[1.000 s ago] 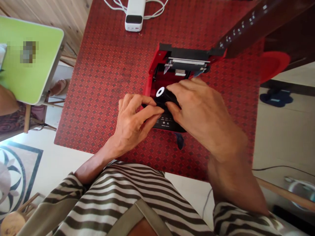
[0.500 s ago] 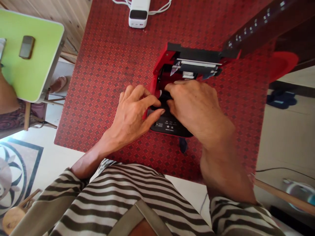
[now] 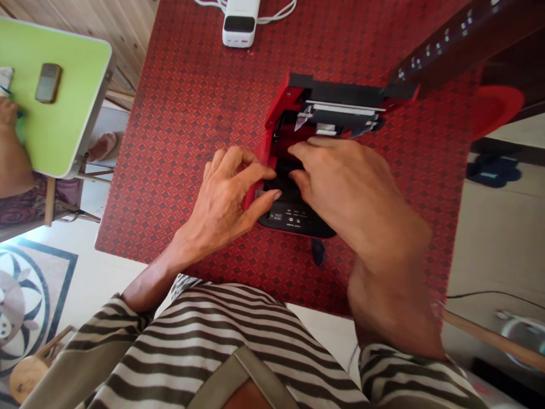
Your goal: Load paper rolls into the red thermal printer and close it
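A red and black device like a small printer (image 3: 293, 223) lies on the red patterned table with its hinged lid (image 3: 344, 94) raised. Printed white icons show on its near black panel. My left hand (image 3: 227, 196) is at the device's left rim, thumb and forefinger apart with nothing seen between them. Over the open compartment is my right hand (image 3: 351, 190), palm down. Its thumb and forefinger are spread inside; the other fingers are hidden beneath the hand. Clear plastic flaps hang near a metal bar under the lid.
A white power bank (image 3: 239, 25) with white cables lies at the table's far side. On the left, a green table (image 3: 80, 108) holds a phone (image 3: 48, 83), with another person's arm (image 3: 12, 150) at its edge. A dark chair back (image 3: 451, 45) rises at the right.
My right hand has shifted slightly right inside the device, and a small white spot near its fingers no longer shows. My left hand stays nearly still. The other person's hand has come into view.
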`<state>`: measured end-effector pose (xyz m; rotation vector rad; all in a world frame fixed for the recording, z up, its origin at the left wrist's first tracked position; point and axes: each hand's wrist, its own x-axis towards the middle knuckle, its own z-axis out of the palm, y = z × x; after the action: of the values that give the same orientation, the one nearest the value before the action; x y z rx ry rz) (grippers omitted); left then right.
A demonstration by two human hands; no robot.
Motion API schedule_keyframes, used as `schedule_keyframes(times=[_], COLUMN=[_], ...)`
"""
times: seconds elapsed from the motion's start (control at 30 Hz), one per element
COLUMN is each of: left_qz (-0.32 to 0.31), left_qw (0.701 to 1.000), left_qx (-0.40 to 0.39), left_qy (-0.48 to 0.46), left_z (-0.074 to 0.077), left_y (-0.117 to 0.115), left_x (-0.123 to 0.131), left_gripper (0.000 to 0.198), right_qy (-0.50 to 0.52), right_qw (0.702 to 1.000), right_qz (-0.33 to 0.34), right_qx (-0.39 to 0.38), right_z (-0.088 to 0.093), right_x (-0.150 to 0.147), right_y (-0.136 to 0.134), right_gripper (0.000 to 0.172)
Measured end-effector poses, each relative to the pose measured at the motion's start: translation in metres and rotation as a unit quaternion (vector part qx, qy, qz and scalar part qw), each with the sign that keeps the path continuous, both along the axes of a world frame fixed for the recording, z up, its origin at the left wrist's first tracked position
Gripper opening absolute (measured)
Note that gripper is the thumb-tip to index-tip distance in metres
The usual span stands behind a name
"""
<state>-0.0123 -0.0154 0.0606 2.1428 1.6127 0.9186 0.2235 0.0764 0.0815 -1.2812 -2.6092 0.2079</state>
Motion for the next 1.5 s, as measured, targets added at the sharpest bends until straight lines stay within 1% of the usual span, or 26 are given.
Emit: schedule_keyframes(times=[0.07,0.13,0.2,0.33,0.4,0.5,0.6,0.7,0.8,0.93,1.03,1.1,1.17,1.27,1.37,1.5], left_qz=[-0.001,-0.007,-0.021,-0.044,-0.043,-0.037,-0.033,-0.034,-0.046,-0.057,-0.094,-0.105,-0.097,-0.074,-0.052,-0.046], left_qw=[1.000,1.000,0.999,0.997,0.996,0.996,0.996,0.997,0.998,0.998,0.995,0.993,0.994,0.997,0.999,0.999], left_qx=[0.002,0.003,0.004,-0.005,-0.016,-0.028,-0.021,-0.019,-0.021,0.013,0.018,0.034,0.047,0.023,-0.010,-0.010], left_qy=[-0.006,-0.019,-0.040,-0.068,-0.072,-0.081,-0.085,-0.064,-0.042,-0.012,-0.021,-0.032,-0.019,0.011,0.015,0.007], left_z=[-0.001,-0.002,-0.002,0.001,0.003,0.007,0.010,0.013,0.013,0.013,0.015,0.016,0.015,0.012,0.006,-0.001], left_y=[-0.001,-0.001,-0.001,-0.001,-0.001,-0.001,0.001,0.007,0.014,0.022,0.025,0.027,0.030,0.035,0.039,0.043], left_x=[-0.002,-0.005,-0.007,-0.008,-0.007,-0.005,-0.004,-0.003,-0.002,-0.003,-0.005,-0.005,-0.003,0.002,0.007,0.011], left_gripper=[0.024,0.026,0.030,0.034,0.036,0.038,0.038,0.040,0.038,0.042,0.048,0.044,0.034,0.021,0.015,0.014], right_qy=[0.047,0.071,0.079,0.078,0.082,0.110,0.147,0.163,0.162,0.153,0.141,0.140,0.147,0.163,0.183,0.181], right_qw=[0.999,0.996,0.993,0.989,0.988,0.984,0.978,0.976,0.978,0.981,0.982,0.982,0.981,0.980,0.979,0.981], right_qz=[0.014,0.043,0.064,0.071,0.069,0.065,0.046,0.020,-0.002,-0.013,-0.013,-0.009,0.001,0.007,-0.002,0.031], right_qx=[-0.006,-0.029,-0.060,-0.104,-0.110,-0.124,-0.140,-0.142,-0.128,-0.119,-0.122,-0.125,-0.129,-0.116,-0.095,-0.061], right_z=[0.012,0.019,0.021,0.016,0.016,0.019,0.024,0.028,0.031,0.032,0.030,0.028,0.027,0.027,0.031,0.033], right_x=[0.004,0.010,0.014,0.016,0.015,0.015,0.016,0.017,0.018,0.021,0.023,0.024,0.024,0.026,0.030,0.032], right_y=[-0.012,-0.020,-0.023,-0.017,-0.014,-0.013,-0.013,-0.013,-0.014,-0.015,-0.013,-0.012,-0.012,-0.014,-0.021,-0.030], right_gripper=[0.033,0.032,0.031,0.036,0.035,0.030,0.026,0.025,0.023,0.024,0.026,0.028,0.030,0.032,0.034,0.020])
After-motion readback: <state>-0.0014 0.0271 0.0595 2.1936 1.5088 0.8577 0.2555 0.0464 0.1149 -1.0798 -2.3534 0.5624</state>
